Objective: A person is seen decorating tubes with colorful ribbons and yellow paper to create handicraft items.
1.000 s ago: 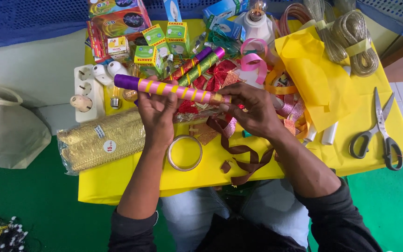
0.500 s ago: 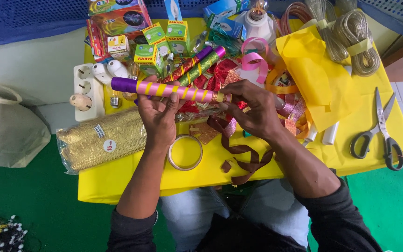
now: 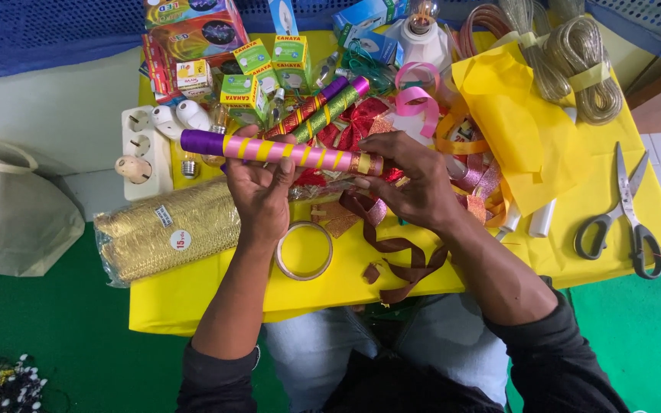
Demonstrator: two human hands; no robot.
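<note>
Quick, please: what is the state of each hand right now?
Left hand: closed on the striped stick.
Right hand: fingertips grip the stick's gold-banded end.

My left hand [image 3: 260,187] is raised palm up, fingers curled and thumb pressing at the top. My right hand [image 3: 415,180] faces it, fingertips pinched toward the left. Both forearms angle inward from my black sleeves, wrists bent slightly upward.
</note>
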